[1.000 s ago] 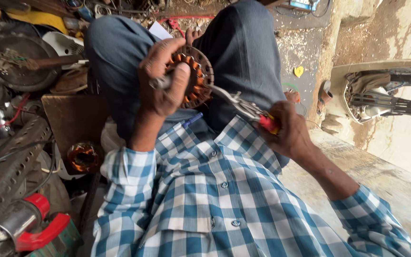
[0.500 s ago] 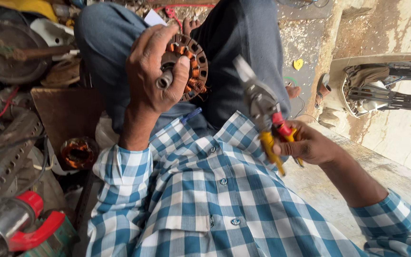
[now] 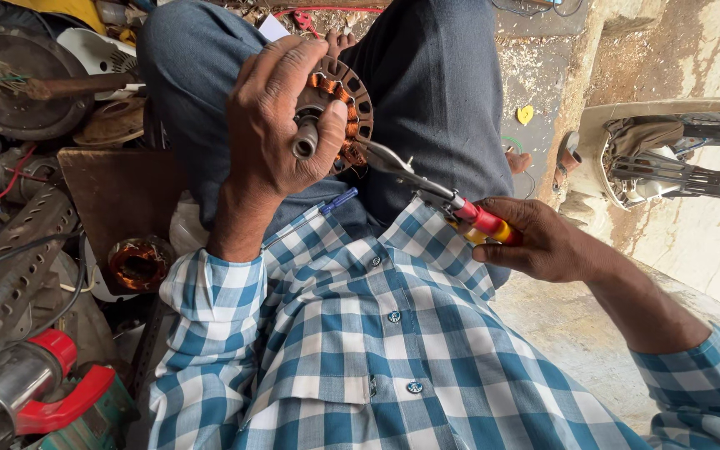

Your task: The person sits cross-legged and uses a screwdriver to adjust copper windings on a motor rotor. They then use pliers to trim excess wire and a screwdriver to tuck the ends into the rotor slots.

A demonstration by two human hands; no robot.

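The left hand (image 3: 281, 125) has its fingers curled tight around one round motor stator (image 3: 339, 108), its copper windings showing and a short metal shaft poking out between the fingers; the palm hides most of the stator's near half. The right hand (image 3: 543, 242) is closed on the red and yellow handles of one pair of long-nose pliers (image 3: 427, 183), whose tips reach the stator's lower right rim; whether they pinch a wire is too small to tell. Both are held above the person's lap, over dark trousers (image 3: 443, 92). A second copper coil (image 3: 137, 264) lies on the cluttered floor at left, beside a perforated metal bar (image 3: 10, 275). Bare concrete (image 3: 560, 325) shows at right.
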